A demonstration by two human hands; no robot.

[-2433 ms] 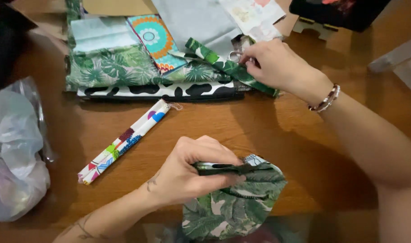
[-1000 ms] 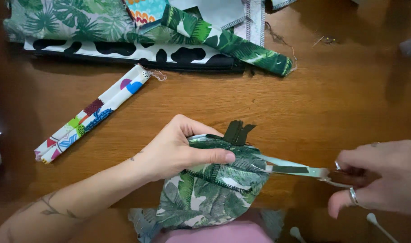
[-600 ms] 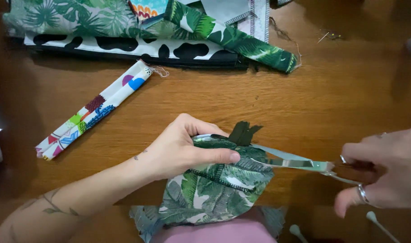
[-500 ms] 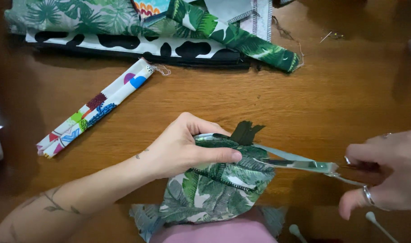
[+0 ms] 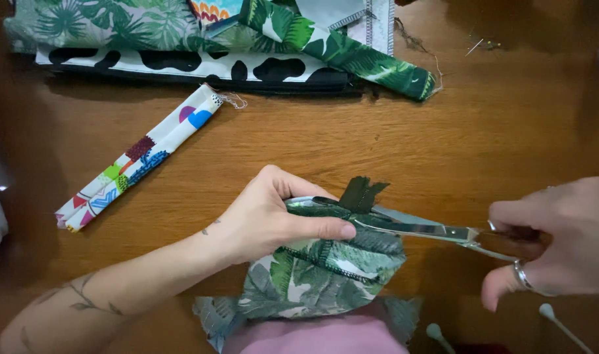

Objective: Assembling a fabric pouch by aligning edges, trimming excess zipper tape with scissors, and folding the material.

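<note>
Two hands are seen over a wooden worktop (image 5: 509, 124). A leaf-print fabric pouch (image 5: 326, 269) is pinched at its top edge by the left hand (image 5: 273, 219), thumb laid flat along the rim and fingers curled behind it; the pouch is held at the near edge of the worktop, just above a pink surface (image 5: 312, 337) at the bottom of the view. A pair of scissors (image 5: 411, 229) is gripped by the right hand (image 5: 562, 242), fingers closed about the handles, a ring worn on one finger. The blades are laid along the pouch's upper edge, beside a dark green fabric tab (image 5: 362, 193) that sticks up there; whether the blades are parted cannot be told. The step in hand is judged to be trimming at the pouch's top edge near the tab; a steady hold on the rim and a short, careful cut close to the seam would be called for next. Nothing can be seen inside the pouch: its opening is covered by the left hand. A folded strip of multicoloured patterned cloth (image 5: 139, 157) is laid well apart, to the left. A stack of printed fabrics (image 5: 181, 39) is set along the far edge, with a folded leaf-print strip (image 5: 352, 56) laid across it. Two white-tipped sticks (image 5: 555, 318) are seen at lower right.
</note>
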